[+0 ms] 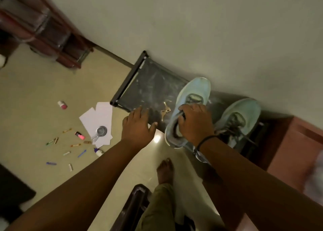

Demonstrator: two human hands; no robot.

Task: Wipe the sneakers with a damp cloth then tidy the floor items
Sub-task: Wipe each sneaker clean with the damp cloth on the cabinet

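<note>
Sneaker (189, 97) collar inside right-hand (195, 124) grip

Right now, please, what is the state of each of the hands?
Left hand: open, fingers spread, holding nothing.
Right hand: gripping the nearer sneaker at its opening.

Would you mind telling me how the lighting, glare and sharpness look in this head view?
Head view: dim, warm light; one bright glare spot on the floor between the hands; motion blur smears the shelf top left and the right edge; wide-angle tilt slants the wall; the sneaker gripped by the right hand and the left hand stay fairly sharp.
</note>
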